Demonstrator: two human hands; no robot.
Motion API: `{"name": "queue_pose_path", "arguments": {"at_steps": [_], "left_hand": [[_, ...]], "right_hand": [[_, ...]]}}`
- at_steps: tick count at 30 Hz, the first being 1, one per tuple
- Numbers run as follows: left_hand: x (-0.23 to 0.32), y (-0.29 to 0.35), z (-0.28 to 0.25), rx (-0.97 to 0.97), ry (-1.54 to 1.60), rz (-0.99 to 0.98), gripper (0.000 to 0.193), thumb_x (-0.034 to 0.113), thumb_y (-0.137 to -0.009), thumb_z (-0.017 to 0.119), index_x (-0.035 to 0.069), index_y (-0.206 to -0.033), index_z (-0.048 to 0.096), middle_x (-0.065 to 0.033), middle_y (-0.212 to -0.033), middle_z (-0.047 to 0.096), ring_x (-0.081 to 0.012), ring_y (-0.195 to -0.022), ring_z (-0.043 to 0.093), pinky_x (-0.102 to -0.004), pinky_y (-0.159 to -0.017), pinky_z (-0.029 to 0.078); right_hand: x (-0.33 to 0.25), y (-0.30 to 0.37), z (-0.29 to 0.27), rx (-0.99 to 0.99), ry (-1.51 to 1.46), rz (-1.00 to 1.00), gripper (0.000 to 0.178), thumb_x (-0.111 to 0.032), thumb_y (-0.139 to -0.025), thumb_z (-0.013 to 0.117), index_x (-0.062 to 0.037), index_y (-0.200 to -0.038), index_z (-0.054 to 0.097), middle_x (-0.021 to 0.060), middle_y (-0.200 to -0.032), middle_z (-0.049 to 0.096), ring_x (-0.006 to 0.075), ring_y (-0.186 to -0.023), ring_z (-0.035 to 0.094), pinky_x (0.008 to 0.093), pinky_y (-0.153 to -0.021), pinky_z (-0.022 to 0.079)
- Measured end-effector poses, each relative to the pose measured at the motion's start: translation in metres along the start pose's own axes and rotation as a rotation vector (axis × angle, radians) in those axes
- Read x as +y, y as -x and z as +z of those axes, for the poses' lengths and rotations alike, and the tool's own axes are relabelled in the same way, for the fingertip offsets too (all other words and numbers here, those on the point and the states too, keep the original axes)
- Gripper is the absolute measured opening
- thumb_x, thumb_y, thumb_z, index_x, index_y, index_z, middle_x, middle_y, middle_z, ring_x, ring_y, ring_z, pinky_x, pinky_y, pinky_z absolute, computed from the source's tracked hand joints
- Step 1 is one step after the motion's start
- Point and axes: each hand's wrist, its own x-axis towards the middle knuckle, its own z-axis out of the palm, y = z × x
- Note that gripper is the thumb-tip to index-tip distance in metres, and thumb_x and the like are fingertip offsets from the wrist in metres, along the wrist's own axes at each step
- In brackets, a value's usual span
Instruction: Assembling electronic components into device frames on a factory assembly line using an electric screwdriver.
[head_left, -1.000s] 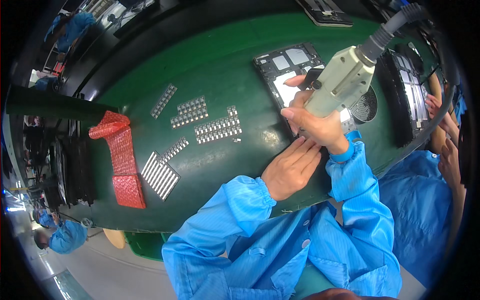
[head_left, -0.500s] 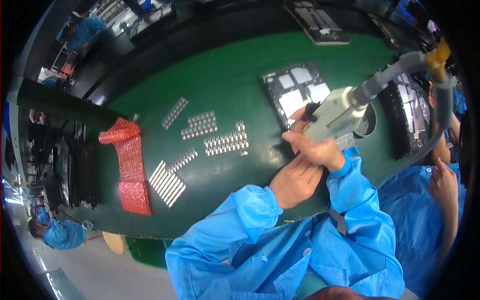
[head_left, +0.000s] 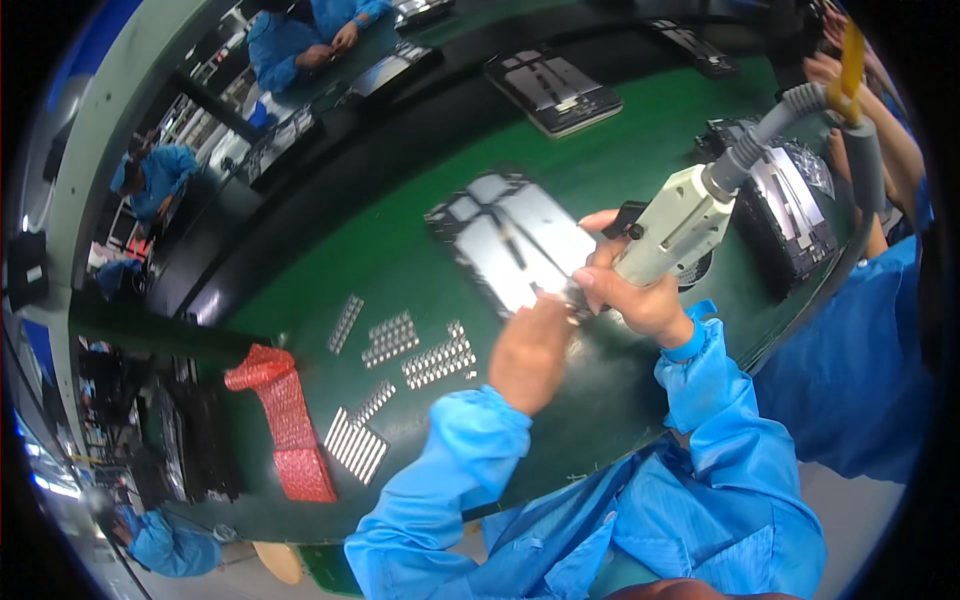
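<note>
My left hand, blurred, is closed at the near edge of a flat tablet-like device with its cover off, showing silvery panels and a black frame. Whatever sits between those fingertips is hidden. My right hand is at the device's right corner, its fingers curled and partly covered by a pale boxy tool head on a grey corrugated hose. What the right fingers hold cannot be made out. Left of my hands, several strips of small metallic parts lie on the green table.
Red bubble wrap and a white-striped sheet lie at the left. Another opened device is at the far side. Stacked devices stand at the right, beside a co-worker's blue sleeve. A black rail edges the table's far side.
My view has turned, so the table's contents appear shifted. My left hand has parted from my right and moved left to the device's near edge. The right hand stays beside the tool head.
</note>
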Motion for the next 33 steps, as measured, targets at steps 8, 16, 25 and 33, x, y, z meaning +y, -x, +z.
{"name": "queue_pose_path", "arguments": {"at_steps": [8,16,25,33], "left_hand": [[-0.157,-0.047,-0.04,-0.018,-0.312,-0.198,0.032,0.006,-0.073,0.062,0.003,-0.105,0.058,-0.0188,-0.107,0.058,-0.0358,-0.102,0.055,-0.0403,-0.087,0.045],[-0.192,-0.082,-0.046,-0.296,-0.458,-0.387,0.035,0.009,-0.072,0.061,0.0,-0.106,0.058,-0.0223,-0.111,0.056,-0.0377,-0.103,0.054,-0.0438,-0.089,0.042],[-0.134,-0.204,0.058,-0.317,-0.111,-0.125,0.066,0.036,-0.076,0.066,-0.004,-0.124,0.044,-0.0242,-0.137,0.031,-0.0352,-0.129,0.027,-0.0477,-0.104,0.023],[-0.163,-0.267,0.066,-0.49,-0.245,0.113,0.077,0.021,-0.06,0.071,0.002,-0.127,0.039,-0.0211,-0.133,0.038,-0.0344,-0.123,0.037,-0.0456,-0.104,0.027]], "right_hand": [[0.014,0.003,-0.015,-0.125,-0.107,0.14,0.037,-0.004,-0.074,0.068,-0.0031,-0.108,0.054,-0.0022,-0.058,0.054,0.0049,-0.047,0.051,0.0217,-0.046,0.041],[0.036,0.014,-0.008,-0.145,-0.176,0.082,0.042,-0.007,-0.073,0.067,-0.0046,-0.113,0.055,0.0056,-0.089,0.063,0.0107,-0.084,0.056,0.028,-0.075,0.046],[0.018,0.007,-0.02,-0.372,-0.047,0.193,0.035,-0.005,-0.066,0.064,-0.0009,-0.1,0.055,0.0152,-0.08,0.062,0.0262,-0.074,0.063,0.0348,-0.063,0.047],[0.019,0.007,-0.03,-0.372,-0.2,0.137,0.027,-0.002,-0.067,0.06,0.0013,-0.093,0.054,0.0151,-0.073,0.061,0.0255,-0.067,0.062,0.0343,-0.057,0.045]]}}
